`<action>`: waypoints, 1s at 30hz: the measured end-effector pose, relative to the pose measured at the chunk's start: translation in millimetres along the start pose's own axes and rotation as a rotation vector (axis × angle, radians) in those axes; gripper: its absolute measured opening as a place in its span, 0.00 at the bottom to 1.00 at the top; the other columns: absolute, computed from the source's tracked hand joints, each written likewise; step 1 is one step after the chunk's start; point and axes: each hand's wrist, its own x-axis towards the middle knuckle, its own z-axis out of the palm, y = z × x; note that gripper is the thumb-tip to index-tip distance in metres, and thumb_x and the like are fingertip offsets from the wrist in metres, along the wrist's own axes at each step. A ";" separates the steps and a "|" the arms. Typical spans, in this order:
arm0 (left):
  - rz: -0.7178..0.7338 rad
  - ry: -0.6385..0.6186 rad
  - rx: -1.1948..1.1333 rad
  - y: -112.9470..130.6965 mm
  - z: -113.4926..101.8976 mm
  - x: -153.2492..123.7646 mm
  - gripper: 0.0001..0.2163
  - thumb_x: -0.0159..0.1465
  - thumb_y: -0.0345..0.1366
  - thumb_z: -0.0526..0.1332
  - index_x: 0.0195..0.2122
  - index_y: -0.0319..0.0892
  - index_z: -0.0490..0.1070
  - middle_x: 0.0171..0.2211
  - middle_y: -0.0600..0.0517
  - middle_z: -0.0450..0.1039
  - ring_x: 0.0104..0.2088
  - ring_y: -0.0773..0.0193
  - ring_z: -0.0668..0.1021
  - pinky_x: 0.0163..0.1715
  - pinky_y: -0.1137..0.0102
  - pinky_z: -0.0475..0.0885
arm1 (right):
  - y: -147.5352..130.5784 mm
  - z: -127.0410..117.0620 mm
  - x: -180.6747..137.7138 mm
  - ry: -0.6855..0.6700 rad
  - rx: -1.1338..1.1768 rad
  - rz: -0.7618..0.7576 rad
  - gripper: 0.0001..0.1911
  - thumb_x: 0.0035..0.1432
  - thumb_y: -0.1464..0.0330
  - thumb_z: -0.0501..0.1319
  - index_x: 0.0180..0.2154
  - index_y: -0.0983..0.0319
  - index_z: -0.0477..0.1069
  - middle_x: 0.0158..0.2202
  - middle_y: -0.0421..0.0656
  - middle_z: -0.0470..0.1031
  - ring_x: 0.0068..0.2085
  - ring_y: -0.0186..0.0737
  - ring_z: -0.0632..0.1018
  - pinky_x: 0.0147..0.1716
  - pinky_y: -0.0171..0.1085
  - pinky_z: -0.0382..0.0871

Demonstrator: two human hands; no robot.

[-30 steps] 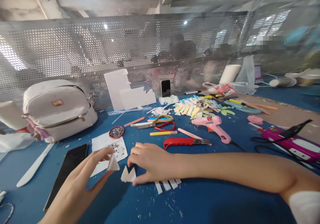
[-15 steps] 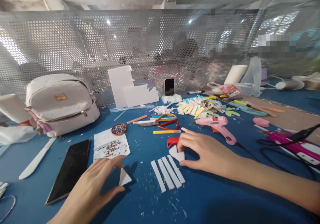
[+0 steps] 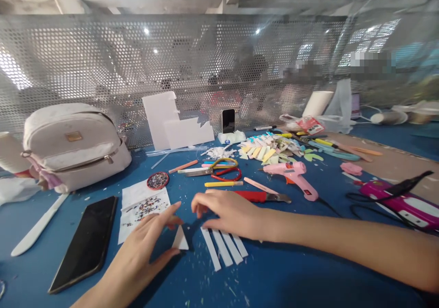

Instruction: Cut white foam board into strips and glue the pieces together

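Note:
My left hand (image 3: 144, 248) is low in the middle, thumb and fingers pinched on a small white triangular piece (image 3: 180, 240) that stands on the blue table (image 3: 274, 276). Just to its right, my right hand (image 3: 228, 212) lies palm down with its fingers stretched out. It rests on the top ends of several white strips (image 3: 222, 249) laid side by side. I see nothing held in it. A red-handled cutter (image 3: 264, 197) lies just behind my right hand.
A black phone (image 3: 85, 244) and a paper with glitter (image 3: 142, 205) lie left of my hands. A white backpack (image 3: 73, 145) stands at far left. Scissors (image 3: 222, 168), a pink glue gun (image 3: 291, 173) and coloured scraps (image 3: 264, 150) lie behind; a mesh screen (image 3: 103, 70) closes the back.
My right hand carried a small white piece toward the red cutter, then came back left onto the strips without it. My left hand lowered its triangle to the table and kept its hold.

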 end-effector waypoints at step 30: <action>-0.271 0.250 -0.538 21.2 2.9 12.7 0.29 0.67 0.35 0.58 0.66 0.56 0.48 0.50 0.50 0.74 0.42 0.62 0.75 0.49 0.62 0.69 | 37.8 -59.6 13.9 0.248 -0.081 0.057 0.09 0.62 0.70 0.57 0.38 0.62 0.75 0.37 0.43 0.80 0.38 0.37 0.78 0.39 0.33 0.66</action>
